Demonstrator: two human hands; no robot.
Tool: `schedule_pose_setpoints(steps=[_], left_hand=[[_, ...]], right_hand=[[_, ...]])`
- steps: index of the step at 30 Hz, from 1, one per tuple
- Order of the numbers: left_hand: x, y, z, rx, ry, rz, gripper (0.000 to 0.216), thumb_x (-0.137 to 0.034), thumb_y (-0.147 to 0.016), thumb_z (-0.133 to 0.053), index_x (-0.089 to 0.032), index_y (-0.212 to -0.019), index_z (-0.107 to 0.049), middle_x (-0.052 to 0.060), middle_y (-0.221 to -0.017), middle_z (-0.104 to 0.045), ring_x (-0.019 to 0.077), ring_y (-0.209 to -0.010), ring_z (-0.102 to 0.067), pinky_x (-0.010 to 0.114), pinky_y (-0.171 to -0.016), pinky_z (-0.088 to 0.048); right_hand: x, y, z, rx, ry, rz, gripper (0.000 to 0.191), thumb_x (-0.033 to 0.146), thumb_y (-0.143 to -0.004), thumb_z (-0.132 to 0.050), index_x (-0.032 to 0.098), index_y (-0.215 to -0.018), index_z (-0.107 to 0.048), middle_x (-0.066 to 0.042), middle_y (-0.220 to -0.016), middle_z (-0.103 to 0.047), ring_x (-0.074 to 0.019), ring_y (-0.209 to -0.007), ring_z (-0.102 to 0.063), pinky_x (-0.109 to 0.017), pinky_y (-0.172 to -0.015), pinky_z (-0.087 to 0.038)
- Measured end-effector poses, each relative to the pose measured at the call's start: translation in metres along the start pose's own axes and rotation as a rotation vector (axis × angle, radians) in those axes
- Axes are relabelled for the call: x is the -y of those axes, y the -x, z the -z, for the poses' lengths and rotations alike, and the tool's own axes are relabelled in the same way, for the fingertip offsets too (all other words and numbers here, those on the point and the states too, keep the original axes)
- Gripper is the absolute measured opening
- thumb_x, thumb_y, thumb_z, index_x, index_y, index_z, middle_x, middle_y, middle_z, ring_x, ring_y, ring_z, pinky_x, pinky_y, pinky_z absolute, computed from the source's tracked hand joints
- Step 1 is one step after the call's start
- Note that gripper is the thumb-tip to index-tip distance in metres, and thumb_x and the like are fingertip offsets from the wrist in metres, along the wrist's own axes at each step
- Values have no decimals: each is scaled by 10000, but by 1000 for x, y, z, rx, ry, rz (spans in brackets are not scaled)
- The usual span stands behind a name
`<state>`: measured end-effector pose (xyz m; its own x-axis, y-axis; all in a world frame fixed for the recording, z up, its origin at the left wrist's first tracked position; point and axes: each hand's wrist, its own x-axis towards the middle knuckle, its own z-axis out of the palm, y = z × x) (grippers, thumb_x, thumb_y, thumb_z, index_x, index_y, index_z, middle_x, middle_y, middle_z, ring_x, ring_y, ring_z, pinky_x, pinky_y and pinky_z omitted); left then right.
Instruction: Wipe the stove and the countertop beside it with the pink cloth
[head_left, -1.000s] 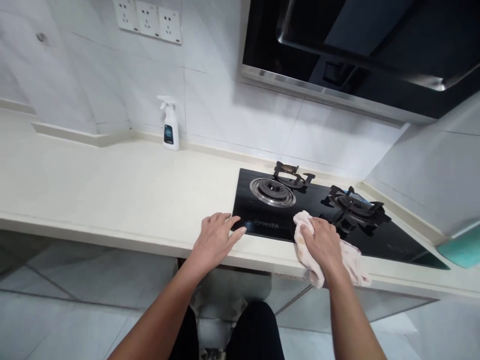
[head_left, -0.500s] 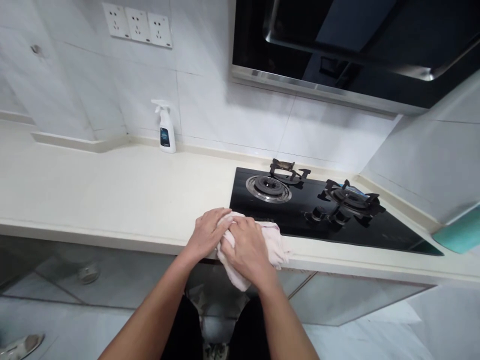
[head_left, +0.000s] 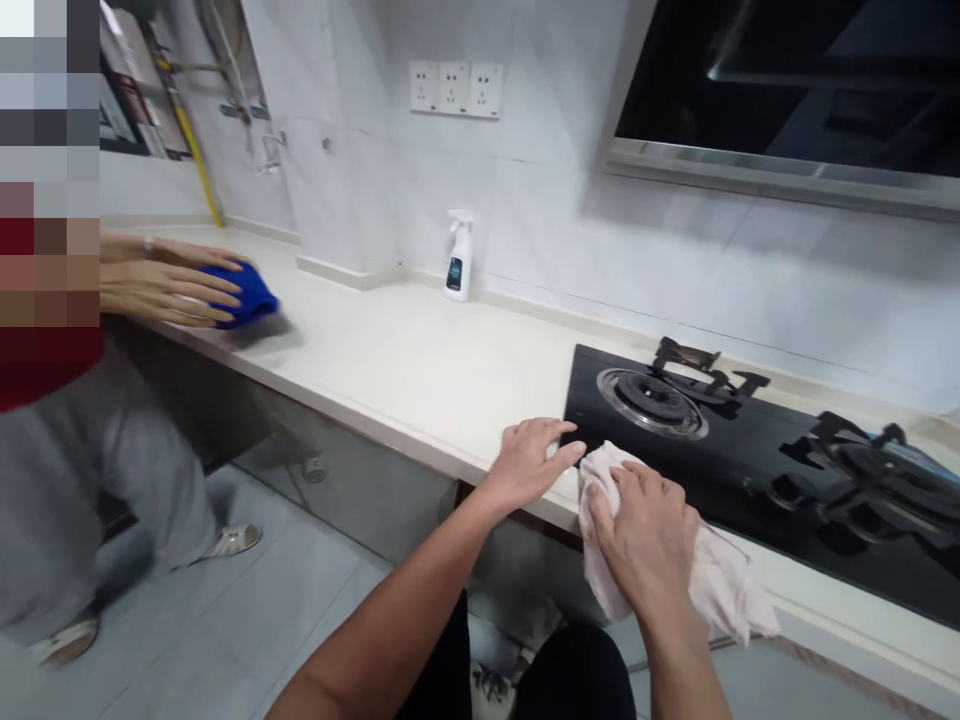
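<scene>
My right hand (head_left: pixel 643 520) presses a pale pink cloth (head_left: pixel 716 580) onto the front edge of the cream countertop (head_left: pixel 420 360), beside the near left corner of the black glass hob (head_left: pixel 757 470). Its fingers are curled over the cloth. My left hand (head_left: pixel 529 460) lies flat on the countertop just left of the cloth, fingers spread, fingertips at the hob's corner, holding nothing. The left burner (head_left: pixel 651 398) sits behind both hands.
Another person's hand (head_left: pixel 161 285) rests on a blue cloth (head_left: pixel 244 292) at the far left of the counter. A white spray bottle (head_left: pixel 458 257) stands against the tiled wall. A range hood (head_left: pixel 795 100) hangs above the hob. Wall sockets (head_left: pixel 455 88) are higher up.
My hands, together on the cloth half a second ago, have parted: the left lies flat, the right holds the cloth. The view swung left, bringing another person into sight.
</scene>
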<state>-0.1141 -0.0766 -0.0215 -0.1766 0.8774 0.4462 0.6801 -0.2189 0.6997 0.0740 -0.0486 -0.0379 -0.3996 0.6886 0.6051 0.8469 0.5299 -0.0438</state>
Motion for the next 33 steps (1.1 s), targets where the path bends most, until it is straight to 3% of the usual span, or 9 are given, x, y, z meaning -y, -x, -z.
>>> schedule_pose_setpoints(steps=[4, 10, 13, 15, 18, 22, 24, 27, 33], left_hand=[[2, 16, -1, -173, 64, -67, 335, -441, -1035, -539, -264, -1286, -673, 70, -1351, -688, 247, -1330, -581, 469, -1171, -396], [14, 62, 22, -596, 77, -140, 363, -380, -1067, -482, -221, -1378, -582, 144, -1433, -588, 259, -1385, -529, 481, -1184, -425], [16, 80, 36, -597, -68, -183, 422, -410, -1083, -451, -231, -1459, -515, 161, -1513, -511, 278, -1456, -450, 518, -1210, -383], [16, 86, 38, -499, -179, -185, 487, -459, -1087, -433, -233, -1517, -467, 177, -1569, -455, 300, -1491, -404, 550, -1218, -353], [12, 85, 34, -288, -400, -108, 611, -567, -1024, -546, -240, -1536, -471, 192, -1586, -443, 377, -1488, -383, 627, -1185, -338], [-3, 70, 31, -79, -670, -41, 633, -659, -864, -740, -263, -1350, -651, 160, -1364, -611, 401, -1312, -515, 645, -1136, -343], [-10, 61, 31, -33, -737, -32, 661, -690, -826, -763, -245, -1307, -675, 146, -1263, -645, 369, -1238, -557, 634, -1153, -320], [-12, 51, 28, 6, -794, -98, 771, -733, -774, -784, -215, -1330, -655, 173, -1419, -582, 398, -1364, -476, 635, -1178, -285], [12, 55, 24, 36, -708, -263, 842, -749, -809, -739, -205, -1432, -582, 161, -1424, -622, 383, -1400, -478, 592, -1165, -314]], right_hand=[[49, -17, -3, 102, -66, 119, 331, 337, -1027, -494, 171, -1243, -681, -174, -1379, -629, -375, -1178, -519, -496, -899, -401], [123, -50, -12, 299, -410, 228, 380, 348, -1055, -429, 209, -1346, -631, -155, -1402, -596, -349, -1224, -490, -514, -1007, -396], [141, -70, -19, 410, -784, 122, 363, 363, -1023, -438, 228, -1253, -684, -133, -1398, -615, -324, -1286, -501, -524, -1103, -382], [136, -82, -23, 458, -937, 66, 400, 371, -1012, -389, 231, -1221, -700, -118, -1355, -659, -286, -1250, -569, -476, -1091, -435], [105, -94, -25, 437, -1064, 37, 467, 442, -1006, -345, 239, -1254, -685, -94, -1348, -686, -246, -1198, -641, -401, -1027, -511], [45, -99, -24, 354, -1054, 95, 448, 582, -934, -492, 249, -1113, -733, -81, -1239, -726, -269, -1166, -661, -407, -1033, -511], [21, -94, -26, 327, -942, 179, 455, 599, -940, -476, 249, -1057, -742, -81, -1175, -739, -275, -1145, -667, -418, -1050, -499], [-1, -75, -33, 322, -861, 179, 504, 613, -971, -408, 252, -1111, -732, -88, -1229, -730, -276, -1175, -665, -429, -1083, -491], [-3, -39, -53, 266, -782, 49, 631, 634, -963, -421, 203, -1391, -592, -144, -1417, -645, -305, -1295, -618, -484, -1134, -473]])
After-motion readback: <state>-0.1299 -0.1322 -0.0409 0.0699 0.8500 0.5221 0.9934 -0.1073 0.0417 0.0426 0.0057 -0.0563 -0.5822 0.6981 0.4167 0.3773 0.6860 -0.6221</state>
